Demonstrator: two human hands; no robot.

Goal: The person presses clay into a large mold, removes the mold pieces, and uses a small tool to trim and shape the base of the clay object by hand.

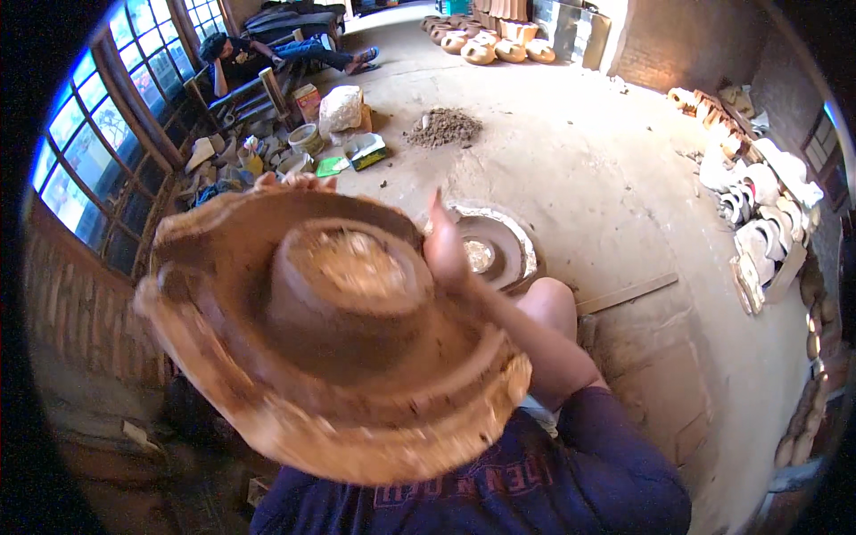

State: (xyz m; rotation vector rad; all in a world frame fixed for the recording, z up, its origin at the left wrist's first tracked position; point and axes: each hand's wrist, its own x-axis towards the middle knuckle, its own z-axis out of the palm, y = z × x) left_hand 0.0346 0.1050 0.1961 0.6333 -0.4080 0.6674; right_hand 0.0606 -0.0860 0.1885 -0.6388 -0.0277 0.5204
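Observation:
A big, round, brown clay-coloured mold point(294, 357), with a raised round centre and a thick, rough, pale rim, is held up tilted close before me. It hides much of my lap. My left hand point(299, 182) curls its fingertips over the mold's far edge; the rest of that hand is behind it. At the right edge, my right hand point(448, 250) supports the mold, one digit pointing up and the other fingers mostly hidden. On the floor beyond my right hand lies a similar round piece point(508, 236) with a white rim. The mold is blurred by motion.
A heap of crumbled clay point(443, 127) lies farther off on the floor. Buckets point(306, 139) and bags stand by the windows, where a person point(259, 58) reclines on a bench. Pots point(479, 51) sit at the back; a wooden strip point(627, 294) and stacked pieces point(767, 241) are right.

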